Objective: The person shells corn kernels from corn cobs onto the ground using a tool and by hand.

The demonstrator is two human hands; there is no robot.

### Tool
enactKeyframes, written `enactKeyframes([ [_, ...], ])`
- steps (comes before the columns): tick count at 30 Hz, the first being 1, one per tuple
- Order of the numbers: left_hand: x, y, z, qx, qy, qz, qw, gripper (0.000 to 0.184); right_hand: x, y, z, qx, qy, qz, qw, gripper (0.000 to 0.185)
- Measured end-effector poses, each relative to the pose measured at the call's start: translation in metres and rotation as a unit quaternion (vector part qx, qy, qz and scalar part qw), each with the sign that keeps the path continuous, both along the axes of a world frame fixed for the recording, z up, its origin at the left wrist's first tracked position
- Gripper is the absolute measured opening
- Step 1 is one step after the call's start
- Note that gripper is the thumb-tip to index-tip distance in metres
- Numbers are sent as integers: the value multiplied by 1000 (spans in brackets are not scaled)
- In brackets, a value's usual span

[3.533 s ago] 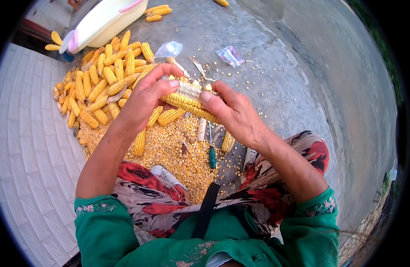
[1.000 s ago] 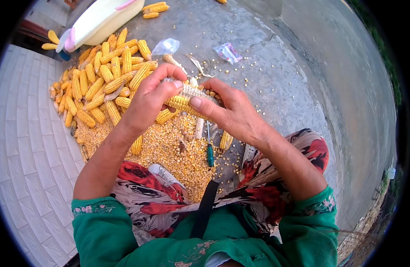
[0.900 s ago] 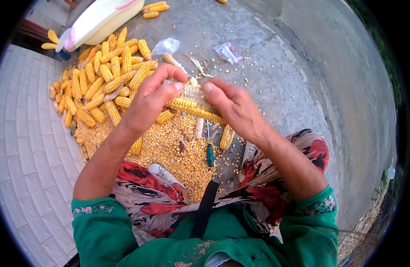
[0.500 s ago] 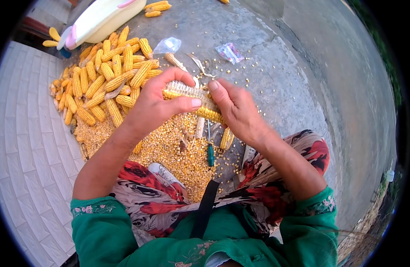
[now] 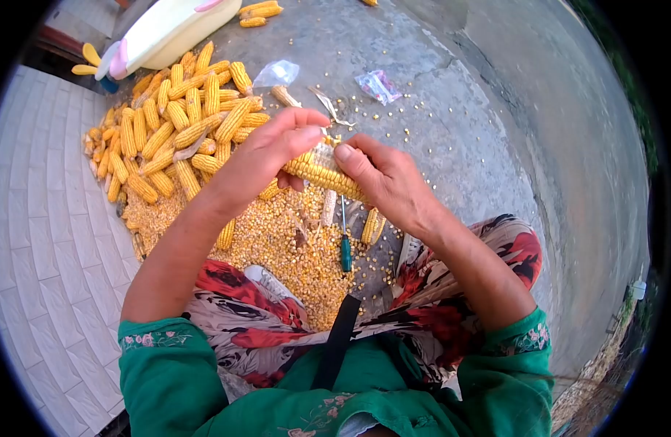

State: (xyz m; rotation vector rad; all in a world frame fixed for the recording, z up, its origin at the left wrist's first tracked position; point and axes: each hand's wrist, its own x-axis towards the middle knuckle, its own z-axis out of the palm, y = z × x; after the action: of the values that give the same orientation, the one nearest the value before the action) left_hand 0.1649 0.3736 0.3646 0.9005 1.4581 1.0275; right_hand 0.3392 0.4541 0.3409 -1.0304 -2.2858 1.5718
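Holding at front: one partly bared corn cob (image 5: pixel 322 175), raised in both hands above the floor (image 5: pixel 481 153); yellow rows on the near face, pale strip along the top. Left hand (image 5: pixel 254 166): grip curled about the cob's left end, thumb and forefinger by the top edge, other fingertips underneath. Right hand (image 5: pixel 395 180): grip closed on the right end, thumb against the bared strip, remaining fingers mostly hidden.

Handling note: thumb pressure seems best worked along the strip's edge, row by row, where kernels have room to tip; the left grip should be firm enough to check rolling.

Change noted: half a second ago the left thumb lay across the yellow rows; now it sits higher, leaving that face in view. Right thumb, much the same place.

Beyond, at floor level: loose kernels (image 5: pixel 270 233), broad heap; green-handled screwdriver (image 5: pixel 345 253), one; stripped cob (image 5: pixel 329 207), just beside it; corn ear (image 5: pixel 373 226), to its right.

Farther: pile of ears (image 5: pixel 159 138), large; clear plastic bag (image 5: pixel 276 73); printed packet (image 5: pixel 378 87).

Farthest: pale tub (image 5: pixel 168 40), behind the pile.
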Motion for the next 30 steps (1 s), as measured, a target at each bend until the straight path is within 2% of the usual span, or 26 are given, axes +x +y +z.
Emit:
enactKeyframes([
  [5,-14,-3,1,9,-17,-94,995,37,1,0,1,-31,35,-18,999,44],
  [11,-4,-2,-7,5,-27,-40,999,27,0,-6,-1,12,56,-31,998,41],
  [13,5,0,-8,-18,67,26,997,23,-1,-9,-2,52,31,-6,998,40],
  [14,4,0,-9,-19,66,28,997,23,-2,-9,-2,52,30,-4,998,40],
  [17,-5,3,-9,-43,39,-9,998,30,0,-5,-1,6,34,-17,999,40],
  [19,-11,1,-9,30,-132,-2,991,34,0,-3,1,-56,75,-43,995,42],
  [23,-15,-1,-3,19,-156,-38,987,34,0,0,0,-59,71,-41,995,43],
  [27,-17,0,-14,16,-135,-38,990,31,1,-4,4,-39,42,-27,998,44],
  [30,-15,0,-18,8,-72,-24,997,30,1,-5,5,-28,5,-14,1000,44],
])
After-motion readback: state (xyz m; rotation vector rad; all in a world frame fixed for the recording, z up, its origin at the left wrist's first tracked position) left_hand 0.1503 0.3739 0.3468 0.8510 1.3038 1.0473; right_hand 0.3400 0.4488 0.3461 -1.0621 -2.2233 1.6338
